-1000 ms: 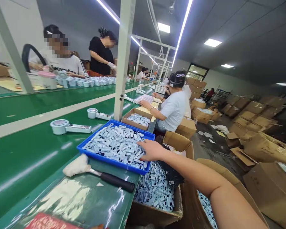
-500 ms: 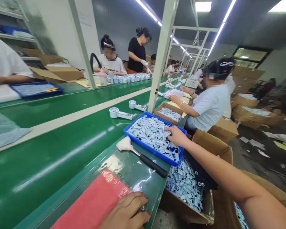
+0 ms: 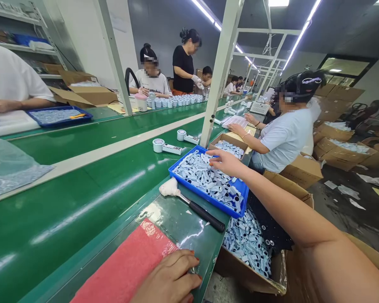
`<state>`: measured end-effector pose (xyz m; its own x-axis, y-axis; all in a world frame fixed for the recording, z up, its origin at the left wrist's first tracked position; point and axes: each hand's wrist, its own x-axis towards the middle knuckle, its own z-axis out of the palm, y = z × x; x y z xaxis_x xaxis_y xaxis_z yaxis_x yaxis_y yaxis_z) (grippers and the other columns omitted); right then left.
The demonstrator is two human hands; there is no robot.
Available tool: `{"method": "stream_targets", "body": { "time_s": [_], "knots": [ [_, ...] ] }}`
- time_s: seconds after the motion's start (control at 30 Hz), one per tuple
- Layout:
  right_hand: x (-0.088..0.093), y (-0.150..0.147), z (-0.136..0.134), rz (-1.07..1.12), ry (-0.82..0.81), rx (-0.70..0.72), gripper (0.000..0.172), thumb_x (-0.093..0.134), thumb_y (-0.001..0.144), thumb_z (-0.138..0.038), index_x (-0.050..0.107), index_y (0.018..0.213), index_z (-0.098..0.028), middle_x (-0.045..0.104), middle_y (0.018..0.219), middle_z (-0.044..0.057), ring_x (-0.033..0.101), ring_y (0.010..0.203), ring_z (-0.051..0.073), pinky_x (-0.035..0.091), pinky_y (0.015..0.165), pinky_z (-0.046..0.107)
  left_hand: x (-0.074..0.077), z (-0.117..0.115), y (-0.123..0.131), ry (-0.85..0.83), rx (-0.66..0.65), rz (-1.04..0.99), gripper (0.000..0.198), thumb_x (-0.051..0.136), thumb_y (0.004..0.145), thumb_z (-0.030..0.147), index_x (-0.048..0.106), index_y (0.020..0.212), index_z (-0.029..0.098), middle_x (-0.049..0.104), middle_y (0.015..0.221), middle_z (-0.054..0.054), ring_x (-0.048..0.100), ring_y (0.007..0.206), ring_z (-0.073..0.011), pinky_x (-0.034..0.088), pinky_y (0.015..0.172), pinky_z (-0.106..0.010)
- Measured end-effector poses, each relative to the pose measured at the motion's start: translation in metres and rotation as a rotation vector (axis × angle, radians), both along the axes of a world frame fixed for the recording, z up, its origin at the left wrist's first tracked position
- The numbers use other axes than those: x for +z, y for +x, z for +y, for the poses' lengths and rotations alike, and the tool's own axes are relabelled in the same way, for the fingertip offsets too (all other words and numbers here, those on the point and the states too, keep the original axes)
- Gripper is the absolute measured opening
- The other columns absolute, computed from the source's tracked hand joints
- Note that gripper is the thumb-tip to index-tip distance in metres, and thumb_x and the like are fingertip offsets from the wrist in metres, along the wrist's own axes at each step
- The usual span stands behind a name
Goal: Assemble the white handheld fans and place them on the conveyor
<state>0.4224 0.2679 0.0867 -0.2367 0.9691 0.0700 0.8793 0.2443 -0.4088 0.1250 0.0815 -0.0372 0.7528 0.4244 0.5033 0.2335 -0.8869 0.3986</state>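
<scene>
Reading my feed, I have the right hand (image 3: 224,163) open, fingers spread and reaching out over a blue plastic tray (image 3: 182,158). It grips nothing that I can see. Its fingertips sit right above a heap of pale blue plastic pieces (image 3: 205,181), and I can't tell whether they are touching them. The tray lies directly under that hand, on a green conveyor belt (image 3: 82,198). Below and just right of the hand, beyond the belt's edge, an open cardboard box (image 3: 255,277) holds more of the same pieces.

The left hand (image 3: 167,273) is at the bottom of my view, well below the right hand, its fingers loosely curled. It rests by the edge of a pink mat (image 3: 126,261), on a clear plastic sheet (image 3: 180,227). I can't tell whether it is pinching anything small.

Between the two hands lies a tool with a white fluffy head and a black handle (image 3: 205,215), just beside the tray. Farther out past the right hand, a cardboard tray (image 3: 222,141) of pieces sits on the belt near two round-headed handheld devices (image 3: 166,147). To the right of that hand, a co-worker in a white T-shirt (image 3: 284,139) sits reaching toward papers on the bench.
</scene>
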Motion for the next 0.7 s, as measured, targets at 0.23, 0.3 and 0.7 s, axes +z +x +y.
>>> {"method": "stream_targets", "body": {
  "time_s": [0.23,0.3,0.7],
  "knots": [
    [-0.008,0.046,-0.07,-0.321,-0.148,-0.105,0.078,0.083,0.08,-0.042,0.054,0.147,-0.018,0.069,0.127,0.018,0.065,0.117,0.04,0.052,0.095,0.043,0.018,0.0,0.0,-0.029,-0.028,0.001,0.038,0.05,0.083,0.012,0.063,0.115,0.026,0.071,0.119,-0.005,0.065,0.116,-0.0198,0.055,0.103,-0.027],
    [-0.015,0.049,-0.089,-0.375,-0.207,-0.092,0.094,0.088,0.072,-0.045,0.047,0.153,-0.02,0.067,0.129,0.019,0.065,0.115,0.043,0.052,0.094,0.046,0.016,-0.002,0.001,-0.051,-0.001,-0.001,0.038,0.05,0.084,0.012,0.063,0.116,0.027,0.07,0.121,-0.005,0.064,0.117,-0.02,0.053,0.106,-0.029],
    [-0.031,0.04,-0.092,-0.373,-0.182,-0.07,0.083,0.068,0.087,-0.028,0.031,0.161,-0.023,0.051,0.148,0.019,0.066,0.112,0.037,0.051,0.089,0.04,0.007,0.002,-0.002,-0.004,-0.026,0.017,0.041,0.051,0.081,0.012,0.061,0.117,0.027,0.07,0.122,-0.005,0.065,0.118,-0.0194,0.055,0.104,-0.027]
  ]
}}
